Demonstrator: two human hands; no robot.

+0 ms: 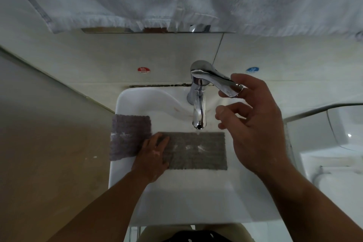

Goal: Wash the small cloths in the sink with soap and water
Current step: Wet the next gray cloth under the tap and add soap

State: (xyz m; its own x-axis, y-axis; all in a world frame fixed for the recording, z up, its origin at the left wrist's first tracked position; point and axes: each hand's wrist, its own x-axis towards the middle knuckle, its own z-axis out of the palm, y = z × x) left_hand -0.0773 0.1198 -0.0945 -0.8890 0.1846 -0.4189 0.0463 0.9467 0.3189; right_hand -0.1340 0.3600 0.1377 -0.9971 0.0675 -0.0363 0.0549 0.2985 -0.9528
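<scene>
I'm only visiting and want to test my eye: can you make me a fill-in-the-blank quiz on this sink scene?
1. The left hand presses a ____ cloth in the sink.
2. The right hand is at the lever of the ____.
3. A second cloth hangs over the sink's ____ rim.
4. The HOT sticker is ____.
Missing: grey, tap, left, red.
</scene>
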